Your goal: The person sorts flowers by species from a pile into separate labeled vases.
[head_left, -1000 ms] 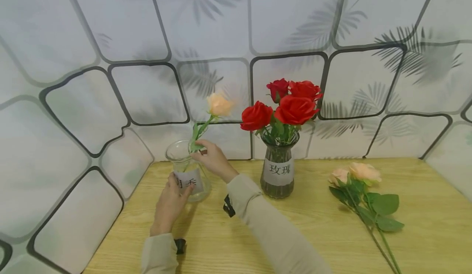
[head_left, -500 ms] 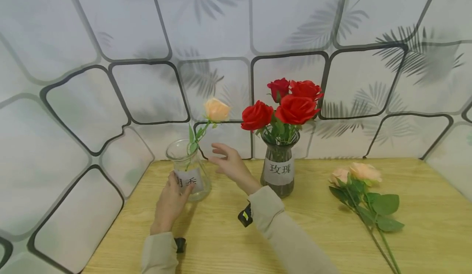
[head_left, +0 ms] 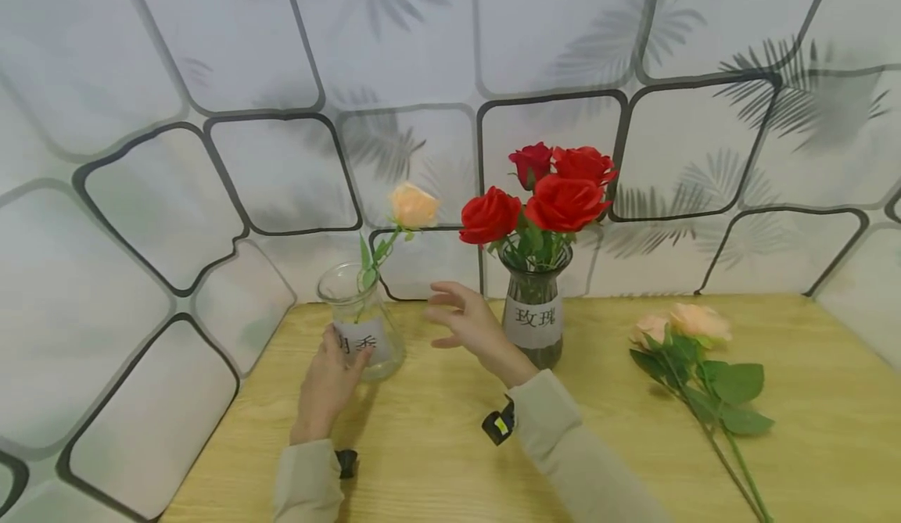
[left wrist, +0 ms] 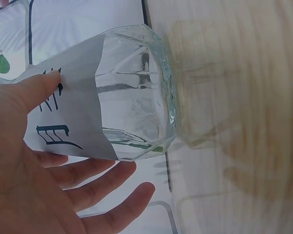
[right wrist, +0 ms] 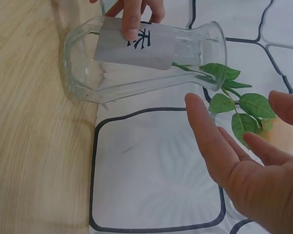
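My left hand (head_left: pixel 327 386) grips the lower side of a clear glass vase (left wrist: pixel 132 92), thumb across its white paper label with dark characters. One peach rose (head_left: pixel 414 205) leans out of that vase's mouth to the right, its green leaves (right wrist: pixel 254 105) by the rim. Apart from the vase and rose, my right hand (head_left: pixel 482 327) holds nothing; its fingers are spread and slightly bent. It hovers between the clear vase and a dark glass vase (head_left: pixel 533 316) of several red roses (head_left: pixel 566 202), overlapping the dark vase's left edge in the head view.
Two peach roses (head_left: pixel 700 324) with long stems lie on the right of the wooden table (head_left: pixel 598 429). A patterned wall covering (head_left: pixel 415 38) stands close behind the vases and along the left side. Dark wrist cameras (head_left: pixel 500 423) are strapped under both sleeves.
My right hand has let go of the peach rose's stem and moved right, away from the clear vase. The rose has settled slightly lower; my left hand keeps its hold.
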The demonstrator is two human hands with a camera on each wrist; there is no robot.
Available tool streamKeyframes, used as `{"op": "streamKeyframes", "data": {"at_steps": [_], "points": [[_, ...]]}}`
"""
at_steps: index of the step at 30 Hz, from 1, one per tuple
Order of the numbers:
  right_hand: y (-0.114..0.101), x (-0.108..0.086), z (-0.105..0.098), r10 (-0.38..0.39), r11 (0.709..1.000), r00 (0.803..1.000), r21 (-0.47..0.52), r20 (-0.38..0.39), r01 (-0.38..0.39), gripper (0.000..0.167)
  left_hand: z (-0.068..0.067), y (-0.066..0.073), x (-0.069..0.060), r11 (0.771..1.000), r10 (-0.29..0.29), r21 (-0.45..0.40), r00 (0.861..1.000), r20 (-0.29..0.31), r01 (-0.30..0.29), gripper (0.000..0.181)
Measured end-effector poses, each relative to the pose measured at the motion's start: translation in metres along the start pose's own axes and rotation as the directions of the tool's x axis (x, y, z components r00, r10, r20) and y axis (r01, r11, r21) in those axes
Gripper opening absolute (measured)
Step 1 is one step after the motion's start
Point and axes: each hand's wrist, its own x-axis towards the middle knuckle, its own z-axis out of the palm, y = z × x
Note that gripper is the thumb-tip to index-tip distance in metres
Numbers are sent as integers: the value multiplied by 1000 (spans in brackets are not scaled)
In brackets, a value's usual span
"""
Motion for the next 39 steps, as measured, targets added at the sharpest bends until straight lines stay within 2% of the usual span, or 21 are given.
{"op": "streamKeyframes", "data": {"at_steps": [8,13,20,31,39], "points": [[4,-14,-18,22,999,1000,43,-16,-21,57,-3,1,0,1000,-9,-5,1000,7,9,80],[5,-24,-30,12,1000,1000,29,-9,-12,56,-3,0,-1,1000,-6,9,1000,0,6,80],[5,-33,-42,36,999,998,1,-58,-36,55,-3,1,1,1000,-8,8,1000,2,8,79],[5,-45,-56,25,1000,999,-3,-43,-25,58,-4,2,-3,1000,4,27,1000,-16,-4,78],[11,-58,-76,19,1000,999,-18,-46,-20,60,-3,2,-2,1000,-1,3,1000,-4,1,79]]}}
